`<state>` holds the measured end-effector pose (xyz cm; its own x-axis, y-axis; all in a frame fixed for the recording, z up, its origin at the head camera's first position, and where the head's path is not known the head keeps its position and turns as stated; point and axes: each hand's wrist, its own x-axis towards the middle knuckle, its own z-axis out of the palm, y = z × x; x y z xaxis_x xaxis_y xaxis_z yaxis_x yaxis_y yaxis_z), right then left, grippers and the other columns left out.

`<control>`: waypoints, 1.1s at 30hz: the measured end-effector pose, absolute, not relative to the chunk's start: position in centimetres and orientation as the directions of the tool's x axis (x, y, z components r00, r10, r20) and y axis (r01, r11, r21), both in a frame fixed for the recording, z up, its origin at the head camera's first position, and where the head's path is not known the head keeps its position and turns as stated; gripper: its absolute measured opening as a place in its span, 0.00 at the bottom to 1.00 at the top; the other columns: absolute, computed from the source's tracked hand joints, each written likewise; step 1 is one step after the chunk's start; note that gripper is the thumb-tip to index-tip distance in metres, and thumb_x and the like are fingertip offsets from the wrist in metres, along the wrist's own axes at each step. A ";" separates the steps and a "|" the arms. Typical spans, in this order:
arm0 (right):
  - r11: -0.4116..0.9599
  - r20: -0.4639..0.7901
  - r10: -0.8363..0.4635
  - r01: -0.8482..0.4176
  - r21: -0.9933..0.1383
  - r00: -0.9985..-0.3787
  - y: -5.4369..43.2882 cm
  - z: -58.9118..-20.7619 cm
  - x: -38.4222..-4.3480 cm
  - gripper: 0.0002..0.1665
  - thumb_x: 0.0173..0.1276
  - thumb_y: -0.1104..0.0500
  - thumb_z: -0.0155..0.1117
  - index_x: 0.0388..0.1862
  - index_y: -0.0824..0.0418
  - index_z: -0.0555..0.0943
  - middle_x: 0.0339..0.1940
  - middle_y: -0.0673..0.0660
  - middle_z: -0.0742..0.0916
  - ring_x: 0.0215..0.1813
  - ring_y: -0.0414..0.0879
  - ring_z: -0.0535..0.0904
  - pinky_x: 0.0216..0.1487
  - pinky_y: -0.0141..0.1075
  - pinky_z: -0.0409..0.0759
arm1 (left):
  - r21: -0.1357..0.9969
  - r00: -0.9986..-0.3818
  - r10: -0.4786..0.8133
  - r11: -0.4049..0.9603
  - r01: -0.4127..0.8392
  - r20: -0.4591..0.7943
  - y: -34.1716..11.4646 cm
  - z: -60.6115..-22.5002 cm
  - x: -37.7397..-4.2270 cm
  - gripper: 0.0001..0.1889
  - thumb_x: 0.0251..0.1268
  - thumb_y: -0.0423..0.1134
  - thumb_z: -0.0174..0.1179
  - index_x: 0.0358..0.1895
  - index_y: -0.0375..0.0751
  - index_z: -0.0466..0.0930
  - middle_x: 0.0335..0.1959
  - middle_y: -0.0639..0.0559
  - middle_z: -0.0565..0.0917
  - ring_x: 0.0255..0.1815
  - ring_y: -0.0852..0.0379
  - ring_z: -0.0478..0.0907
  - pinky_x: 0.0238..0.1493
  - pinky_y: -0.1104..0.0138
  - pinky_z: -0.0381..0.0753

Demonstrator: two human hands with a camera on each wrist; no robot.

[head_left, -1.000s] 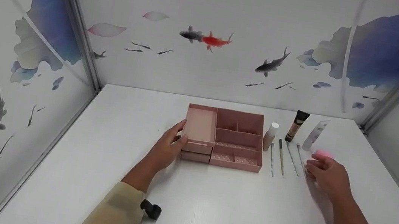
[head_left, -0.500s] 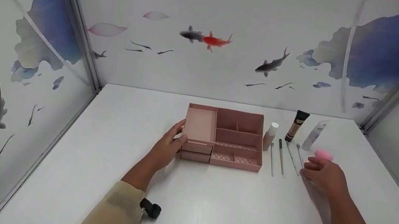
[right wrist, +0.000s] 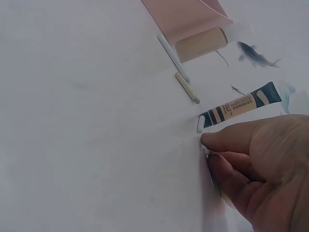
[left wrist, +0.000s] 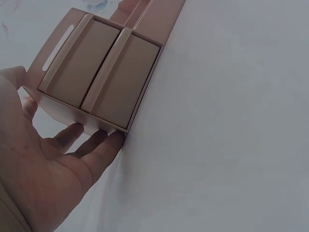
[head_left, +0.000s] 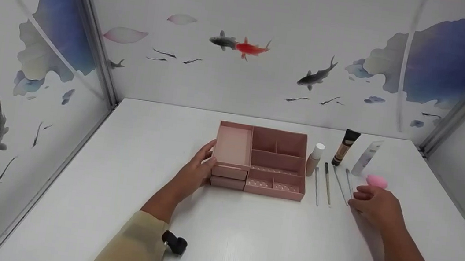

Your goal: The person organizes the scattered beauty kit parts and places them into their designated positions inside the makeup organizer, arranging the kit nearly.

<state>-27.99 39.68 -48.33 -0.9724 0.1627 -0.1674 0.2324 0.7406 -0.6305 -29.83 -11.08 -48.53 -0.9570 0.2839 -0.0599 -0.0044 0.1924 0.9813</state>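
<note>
A pink makeup organizer (head_left: pixel 277 162) with two drawers (left wrist: pixel 87 63) stands on the white table. My left hand (head_left: pixel 195 172) rests on its left side; in the left wrist view the fingertips touch the side wall and the thumb lies at the upper corner. To the right, several thin makeup brushes lie side by side, among them a dark-tipped one (head_left: pixel 328 184). My right hand (head_left: pixel 380 206) pinches the near end of the rightmost brush (head_left: pixel 349 180) between thumb and forefinger; its pale end (right wrist: pixel 206 152) shows there. A pink makeup sponge (head_left: pixel 377 181) sits just beyond this hand.
Close to the organizer's right side stands a white-capped bottle (head_left: pixel 314 159). Behind the brushes are a black-and-tan tube (head_left: pixel 345 147) and a whitish tube (head_left: pixel 367 158). Printed panels (head_left: pixel 246 88) enclose the table (head_left: pixel 219 235) at the back and sides.
My right hand has shifted slightly left to the end of the rightmost brush, uncovering more of the pink sponge. The left hand and the organizer have stayed in place.
</note>
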 end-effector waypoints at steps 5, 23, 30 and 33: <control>0.750 -0.172 0.171 0.241 -0.616 -0.970 39.7 -48.2 -28.0 0.39 0.73 0.48 0.74 0.75 0.69 0.76 0.67 0.67 0.87 0.70 0.66 0.81 0.68 0.54 0.82 | 0.982 -0.957 0.285 0.191 -0.005 -0.060 -11.1 -48.6 -29.9 0.28 0.85 0.65 0.46 0.80 0.92 0.51 0.87 0.53 0.56 0.85 0.45 0.64 0.79 0.36 0.68; 0.576 -0.212 0.250 0.321 -0.752 -0.945 39.8 -48.6 -28.2 0.36 0.75 0.51 0.71 0.76 0.64 0.76 0.70 0.65 0.86 0.50 0.41 0.88 0.44 0.27 0.86 | 0.986 -0.952 0.302 0.166 -0.004 -0.054 -11.2 -48.5 -29.8 0.28 0.85 0.65 0.45 0.81 0.90 0.50 0.88 0.52 0.54 0.86 0.45 0.62 0.80 0.35 0.67; 0.493 -0.233 0.256 0.335 -0.803 -0.938 39.7 -47.9 -28.0 0.35 0.78 0.51 0.68 0.78 0.62 0.74 0.70 0.65 0.85 0.49 0.40 0.88 0.47 0.29 0.88 | 0.986 -0.952 0.301 0.169 0.002 -0.049 -11.2 -48.7 -30.0 0.29 0.85 0.65 0.45 0.82 0.89 0.50 0.88 0.50 0.53 0.87 0.43 0.60 0.80 0.35 0.66; 0.459 -0.238 0.261 0.337 -0.822 -0.936 39.6 -47.6 -28.0 0.36 0.78 0.51 0.68 0.79 0.61 0.73 0.73 0.67 0.83 0.53 0.43 0.88 0.48 0.28 0.87 | 0.987 -0.952 0.302 0.161 0.002 -0.048 -11.2 -48.6 -29.9 0.29 0.85 0.65 0.45 0.82 0.88 0.50 0.88 0.50 0.53 0.87 0.43 0.60 0.80 0.35 0.66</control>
